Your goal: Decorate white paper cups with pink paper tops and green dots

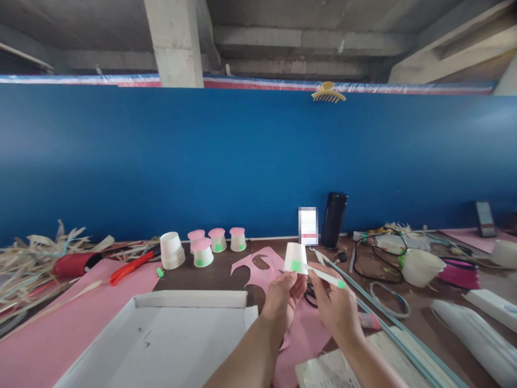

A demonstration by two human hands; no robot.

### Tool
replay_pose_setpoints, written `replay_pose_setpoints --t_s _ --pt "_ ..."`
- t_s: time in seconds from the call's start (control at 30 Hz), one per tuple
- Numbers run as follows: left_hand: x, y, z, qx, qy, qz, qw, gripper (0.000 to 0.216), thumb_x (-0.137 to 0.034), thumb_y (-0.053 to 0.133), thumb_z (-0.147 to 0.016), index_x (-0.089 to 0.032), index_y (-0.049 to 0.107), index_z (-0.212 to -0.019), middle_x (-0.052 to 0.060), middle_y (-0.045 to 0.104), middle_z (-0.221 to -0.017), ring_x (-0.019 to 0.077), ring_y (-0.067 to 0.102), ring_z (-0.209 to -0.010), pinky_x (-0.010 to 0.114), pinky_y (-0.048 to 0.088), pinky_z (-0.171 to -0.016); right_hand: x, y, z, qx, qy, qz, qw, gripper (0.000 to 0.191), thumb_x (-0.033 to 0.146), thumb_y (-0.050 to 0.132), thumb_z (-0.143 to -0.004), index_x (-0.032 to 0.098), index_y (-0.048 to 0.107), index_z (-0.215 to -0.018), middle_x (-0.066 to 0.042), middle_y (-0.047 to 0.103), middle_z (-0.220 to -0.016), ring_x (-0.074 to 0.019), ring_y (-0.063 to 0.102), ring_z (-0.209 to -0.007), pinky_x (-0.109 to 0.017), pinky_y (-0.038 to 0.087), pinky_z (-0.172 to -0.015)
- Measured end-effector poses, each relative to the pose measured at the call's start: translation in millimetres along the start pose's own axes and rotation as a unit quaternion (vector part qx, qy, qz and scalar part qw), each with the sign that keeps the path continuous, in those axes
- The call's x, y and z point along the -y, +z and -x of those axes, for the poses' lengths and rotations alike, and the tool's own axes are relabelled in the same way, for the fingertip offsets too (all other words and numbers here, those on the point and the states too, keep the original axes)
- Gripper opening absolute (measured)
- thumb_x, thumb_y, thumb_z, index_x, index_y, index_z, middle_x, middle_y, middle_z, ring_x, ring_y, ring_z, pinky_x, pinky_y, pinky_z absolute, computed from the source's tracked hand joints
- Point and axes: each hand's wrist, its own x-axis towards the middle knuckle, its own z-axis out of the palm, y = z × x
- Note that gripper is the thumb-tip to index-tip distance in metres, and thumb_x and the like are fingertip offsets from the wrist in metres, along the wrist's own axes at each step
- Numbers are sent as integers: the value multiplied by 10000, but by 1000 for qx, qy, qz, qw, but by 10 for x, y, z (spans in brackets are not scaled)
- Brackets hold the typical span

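A white paper cup with a bright green patch near its lower edge is gripped by my left hand, fingers closed around its lower part. My right hand pinches a slim white stick-like tool that carries green at its outer end. The tool's other end reaches to the cup by the green patch; whether it touches cannot be made out. Cut pink paper with curved gaps lies behind and below my hands. A dark-handled item, probably scissors, is partly hidden between them.
Several small cups with pink round tops and green patches stand left, beside stacked white cups. A white shallow box lies front left, red-handled pliers beyond. A black flask, pale-blue tubes and a white cup are right.
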Motion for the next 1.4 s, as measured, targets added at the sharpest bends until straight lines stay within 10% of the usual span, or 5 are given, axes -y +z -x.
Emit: replay_pose_setpoints --t_s 0.3,0.53,0.73,1.13,1.4 --pt "-29 -9 -28 -48 8 16 999 96 -185 684 -820 -111 686 -881 108 722 -926 172 691 -911 260 539 -864 -38 -76 -39 -75 -31 -59 995 309 397 523 -898 193 693 -1057 -90 725 -1033 -234 681 -943 -337 532 -840" --pt "-58 2 -79 -87 14 37 995 49 -120 649 -837 -97 677 -871 107 724 -896 169 706 -874 243 563 -817 -180 -225 -179 -90 192 -107 971 519 582 554 -809 177 689 -1107 -85 748 -896 -189 661 -563 -297 531 -560" --pt "-24 1 -43 -57 4 50 997 55 -127 712 -790 -103 679 -828 94 729 -858 174 709 -858 243 568 -794 -204 -144 -147 -38 220 -222 949 561 616 568 -789 177 629 -1133 -70 742 -874 -142 593 -491 -267 509 -497" --pt "-22 105 88 -4 -60 54 997 67 -104 702 -787 -71 665 -832 125 730 -807 179 711 -777 253 573 -726 -145 -1 -156 5 346 -508 789 542 476 776 -680 261 538 -1117 -30 754 -959 -247 725 -844 -318 576 -655" --pt "68 150 148 26 -127 -37 991 103 -140 693 -804 -57 635 -825 146 719 -793 162 698 -712 224 548 -669 -214 1 -219 5 347 -559 753 422 475 782 -676 224 603 -964 40 682 -716 -144 631 -563 -230 492 -494"
